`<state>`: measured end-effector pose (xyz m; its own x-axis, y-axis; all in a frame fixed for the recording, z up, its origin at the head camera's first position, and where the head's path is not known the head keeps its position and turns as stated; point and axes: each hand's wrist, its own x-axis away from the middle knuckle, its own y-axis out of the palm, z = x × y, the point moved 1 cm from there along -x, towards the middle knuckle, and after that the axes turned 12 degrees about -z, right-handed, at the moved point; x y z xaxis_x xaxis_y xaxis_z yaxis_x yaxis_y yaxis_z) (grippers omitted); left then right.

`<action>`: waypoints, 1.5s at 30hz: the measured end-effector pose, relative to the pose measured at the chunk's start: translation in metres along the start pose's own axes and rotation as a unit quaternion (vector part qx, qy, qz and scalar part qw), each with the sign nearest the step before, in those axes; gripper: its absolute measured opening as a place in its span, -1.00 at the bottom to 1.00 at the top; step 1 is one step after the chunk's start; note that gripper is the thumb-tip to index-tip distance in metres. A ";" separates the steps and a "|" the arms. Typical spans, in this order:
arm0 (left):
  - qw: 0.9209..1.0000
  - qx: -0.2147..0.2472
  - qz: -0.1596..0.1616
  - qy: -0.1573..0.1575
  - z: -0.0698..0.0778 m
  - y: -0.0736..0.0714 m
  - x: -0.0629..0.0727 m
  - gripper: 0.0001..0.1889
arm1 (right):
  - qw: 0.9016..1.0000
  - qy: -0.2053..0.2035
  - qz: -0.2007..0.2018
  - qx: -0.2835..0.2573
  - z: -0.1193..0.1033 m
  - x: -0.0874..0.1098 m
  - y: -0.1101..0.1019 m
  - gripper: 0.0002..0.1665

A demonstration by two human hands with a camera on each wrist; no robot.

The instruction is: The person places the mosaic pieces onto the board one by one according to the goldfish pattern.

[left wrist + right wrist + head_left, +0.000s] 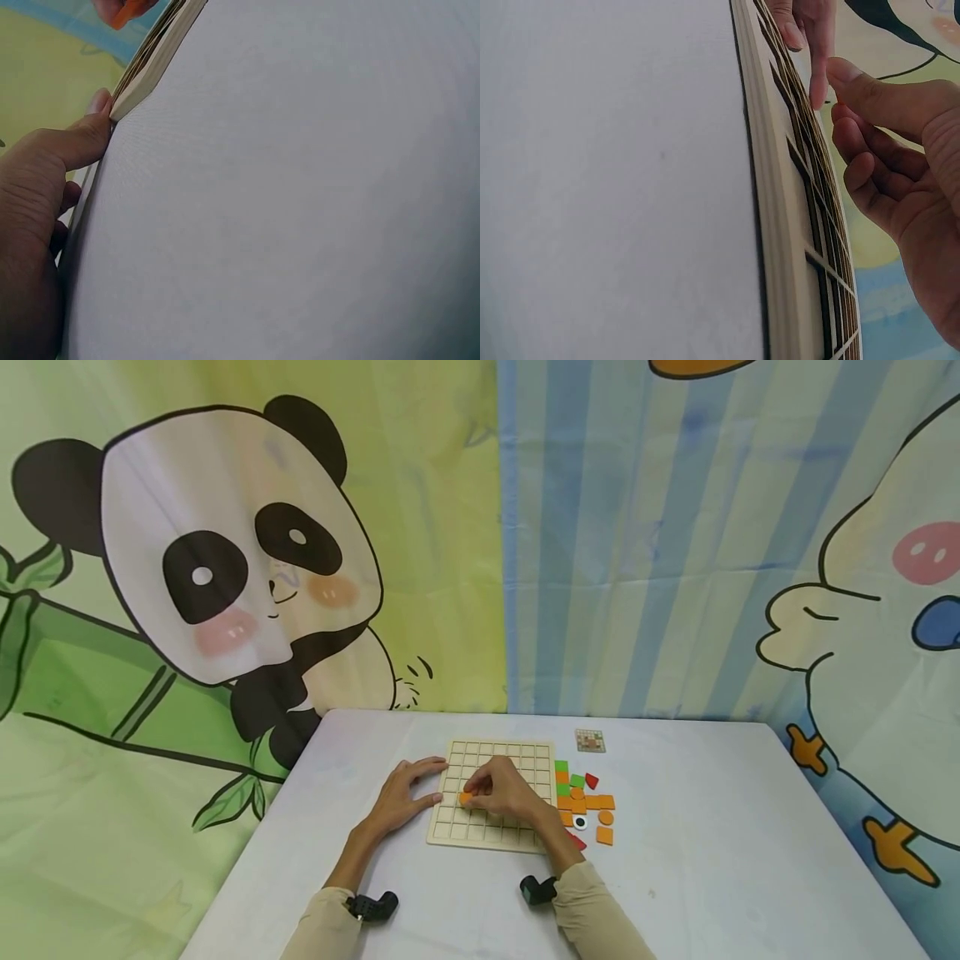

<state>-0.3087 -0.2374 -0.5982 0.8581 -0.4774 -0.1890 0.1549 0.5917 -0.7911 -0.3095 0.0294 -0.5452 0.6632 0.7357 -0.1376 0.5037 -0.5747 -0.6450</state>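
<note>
The orange tile (465, 799) is at nine o'clock of the right hand (504, 789), at its fingertips, over one wooden grid board (491, 844). One picture card (590, 741) lies at two o'clock; among the loose pieces at three o'clock are two orange discs (605, 817). Right thumb and fingers pinch the tile; the left hand (397, 797), fingers extended, touches the board's nine o'clock edge.

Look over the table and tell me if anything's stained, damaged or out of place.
A faint mark on the white tabletop, to the right of the right sleeve, stands out against the pale surface; I can't tell what it is. The board and loose pieces show no obvious damage.
</note>
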 end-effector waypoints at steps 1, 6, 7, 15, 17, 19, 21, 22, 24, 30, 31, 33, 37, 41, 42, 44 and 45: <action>1.000 -0.002 0.002 0.003 0.000 0.000 0.000 -0.40 | 1.000 -0.001 -0.001 0.001 0.000 -0.001 0.001 -0.83; 1.000 -0.001 0.005 0.007 0.003 -0.001 0.002 -0.40 | 1.000 -0.001 -0.004 0.005 -0.001 -0.006 0.003 -0.84; 1.000 0.001 0.005 0.007 0.003 -0.001 0.002 -0.40 | 1.000 -0.001 -0.005 0.003 -0.001 -0.007 0.003 -0.83; 1.000 0.005 -0.002 -0.001 0.003 -0.001 0.002 -0.39 | 1.000 -0.005 0.002 -0.003 0.001 -0.013 0.008 -0.83; 1.000 0.004 -0.001 -0.005 0.002 -0.001 0.002 -0.39 | 1.000 -0.006 0.004 -0.004 0.001 -0.015 0.009 -0.84; 1.000 0.004 0.001 -0.008 0.001 -0.001 0.002 -0.39 | 1.000 -0.008 0.005 -0.006 0.001 -0.018 0.012 -0.84; 1.000 0.003 0.003 -0.011 0.000 -0.001 0.003 -0.39 | 1.000 -0.006 0.006 -0.005 0.000 -0.020 0.013 -0.84; 1.000 0.003 0.003 -0.011 0.000 0.000 0.003 -0.39 | 1.000 -0.005 0.007 -0.004 0.001 -0.021 0.014 -0.84; 1.000 0.005 0.003 -0.011 -0.001 0.000 0.003 -0.39 | 1.000 -0.002 0.010 -0.003 0.002 -0.023 0.016 -0.84; 1.000 0.004 -0.001 -0.013 0.001 0.000 0.002 -0.39 | 1.000 0.000 0.011 0.000 0.004 -0.024 0.018 -0.85; 1.000 0.005 -0.001 -0.012 0.001 0.000 0.002 -0.39 | 1.000 0.000 0.011 0.001 0.004 -0.024 0.018 -0.85; 1.000 0.005 -0.002 -0.011 0.002 0.000 0.001 -0.40 | 1.000 -0.001 0.011 0.001 0.003 -0.025 0.019 -0.84; 1.000 0.002 0.004 -0.003 0.002 0.001 0.001 -0.40 | 1.000 -0.009 0.009 0.010 0.003 -0.028 0.020 -0.84; 1.000 0.001 0.009 0.004 0.001 0.002 0.001 -0.40 | 1.000 -0.008 0.008 0.007 0.002 -0.029 0.021 -0.84; 1.000 0.001 0.009 0.003 0.001 0.002 0.001 -0.40 | 1.000 -0.006 0.008 0.005 0.002 -0.029 0.021 -0.85; 1.000 0.001 0.009 0.003 0.000 0.002 0.001 -0.41 | 1.000 -0.002 0.008 0.001 0.001 -0.029 0.022 -0.85; 1.000 0.001 0.010 0.003 0.000 0.002 0.001 -0.41 | 1.000 -0.001 0.008 0.000 0.000 -0.029 0.022 -0.84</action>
<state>-0.3074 -0.2365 -0.5996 0.8580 -0.4695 -0.2083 0.1385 0.6020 -0.7864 -0.3183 -0.0046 -0.5556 0.6706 0.7267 -0.1493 0.4924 -0.5865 -0.6431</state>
